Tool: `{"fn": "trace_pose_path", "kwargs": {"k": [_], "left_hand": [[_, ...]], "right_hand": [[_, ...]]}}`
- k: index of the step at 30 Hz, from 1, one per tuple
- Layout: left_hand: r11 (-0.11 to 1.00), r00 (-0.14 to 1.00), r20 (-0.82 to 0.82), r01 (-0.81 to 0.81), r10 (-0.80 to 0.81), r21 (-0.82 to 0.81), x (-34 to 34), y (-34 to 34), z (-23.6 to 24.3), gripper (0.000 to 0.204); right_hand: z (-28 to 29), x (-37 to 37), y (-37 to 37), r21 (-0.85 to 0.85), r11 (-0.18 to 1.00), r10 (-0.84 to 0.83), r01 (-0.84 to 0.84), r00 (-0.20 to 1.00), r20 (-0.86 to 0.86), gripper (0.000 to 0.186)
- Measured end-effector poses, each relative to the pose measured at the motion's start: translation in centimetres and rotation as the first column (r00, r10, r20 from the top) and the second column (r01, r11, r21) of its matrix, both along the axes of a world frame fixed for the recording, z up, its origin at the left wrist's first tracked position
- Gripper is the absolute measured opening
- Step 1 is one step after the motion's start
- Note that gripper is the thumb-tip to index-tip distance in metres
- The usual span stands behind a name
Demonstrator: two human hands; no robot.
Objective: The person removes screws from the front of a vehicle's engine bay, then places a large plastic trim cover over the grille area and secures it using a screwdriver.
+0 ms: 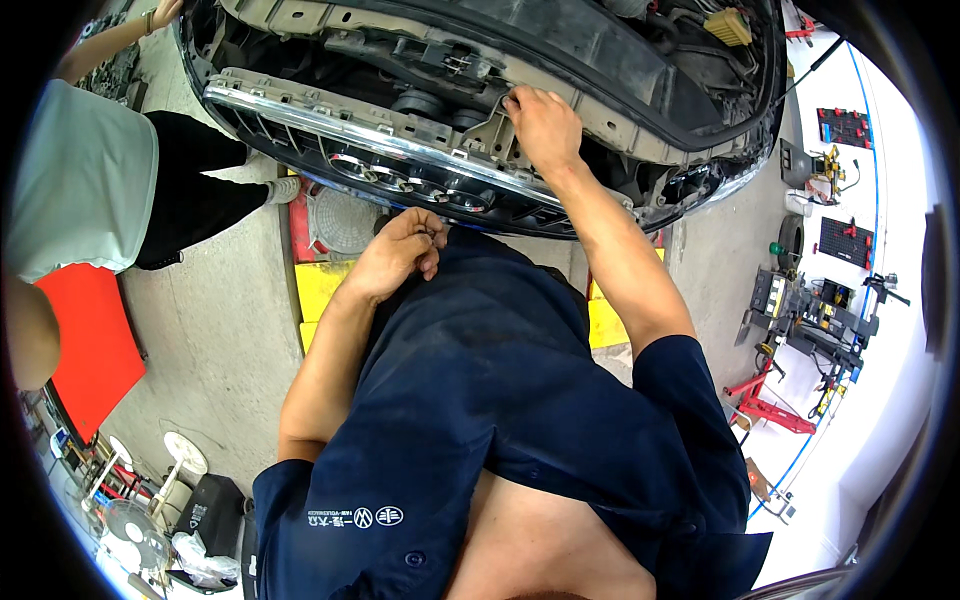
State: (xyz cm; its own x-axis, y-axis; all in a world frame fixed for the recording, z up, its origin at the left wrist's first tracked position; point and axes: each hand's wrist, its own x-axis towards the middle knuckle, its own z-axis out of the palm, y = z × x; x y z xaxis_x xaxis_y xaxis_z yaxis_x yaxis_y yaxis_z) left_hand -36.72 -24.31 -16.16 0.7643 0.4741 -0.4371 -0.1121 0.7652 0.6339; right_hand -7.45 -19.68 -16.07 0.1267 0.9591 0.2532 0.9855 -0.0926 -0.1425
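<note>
The car front point(640, 60) is open at the top, with a chrome-edged grille point(290, 112) across it. My right hand point(540, 130) reaches onto the beige upper panel point(610, 125), fingers curled at a bracket edge behind the grille; what they grip is hidden. My left hand point(405, 255) hangs lower, just in front of the bumper point(525, 215) over my dark trousers, fingers curled around something small that I cannot make out.
Another person point(80, 180) stands at the left, a hand at the car's corner. Below them lies a red panel point(90, 340). Yellow-and-red platforms point(325, 285) flank me. Tools and equipment point(810, 310) line the right wall; fans and bins point(205, 510) sit lower left.
</note>
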Motion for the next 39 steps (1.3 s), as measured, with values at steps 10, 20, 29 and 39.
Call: {"fn": "trace_pose_path", "kwargs": {"k": [10, 20, 29, 39], "left_hand": [[0.996, 0.993, -0.109, 0.044, -0.036, 0.078, -0.3, 0.1, 1.2, 0.015], [0.995, 0.946, -0.313, 0.095, -0.082, 0.026, 4.9, 3.0, -1.0, 0.045], [0.952, 0.895, -0.414, -0.034, 0.164, 0.305, 7.4, 2.8, -6.1, 0.06], [0.943, 0.85, -0.473, -0.079, 0.234, 0.324, 8.3, 2.2, -6.8, 0.065]], "right_hand": [[-0.2, -0.5, -0.2, 0.02, 0.999, -0.025, 0.025, 1.0, 0.016, 0.015], [0.2, 0.2, -0.2, 0.029, 1.0, 0.012, -0.012, 1.0, 0.003, 0.013], [1.2, -0.2, 0.0, -0.104, 0.993, -0.065, 0.062, 0.998, -0.017, 0.018], [0.7, -0.3, 0.1, -0.074, 0.996, -0.051, 0.051, 0.999, 0.001, 0.019]]}}
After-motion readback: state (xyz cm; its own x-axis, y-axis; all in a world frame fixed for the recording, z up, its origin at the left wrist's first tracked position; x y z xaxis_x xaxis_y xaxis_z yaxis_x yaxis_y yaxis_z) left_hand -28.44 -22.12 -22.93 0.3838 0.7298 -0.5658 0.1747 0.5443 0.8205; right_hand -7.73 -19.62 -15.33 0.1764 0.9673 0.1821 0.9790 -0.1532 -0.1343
